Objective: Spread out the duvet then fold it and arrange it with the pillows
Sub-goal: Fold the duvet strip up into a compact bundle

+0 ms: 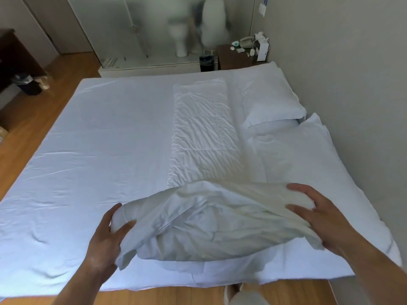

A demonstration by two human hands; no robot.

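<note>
Firmly, left hand [110, 235] grips the duvet [209, 219]; right hand [317, 214] presses it, fingers spread.

Sheet [99, 139]: uniform pale blue-white, unpatterned.
Duvet [204, 133]: plain white, crossed by faint stitched lines that form rectangular panels. The folded portion at the near edge of the sheet has a warmer cream tint.
Pillows [271, 102]: plain white with a pale blue cast, along the right edge of the sheet.
Floor [26, 133]: orange-brown wood grain.
Nightstand [233, 56], beyond the far right corner: dark brown.
Bin [206, 60] beside the nightstand: black.
Wall [352, 62]: light grey-beige.
</note>
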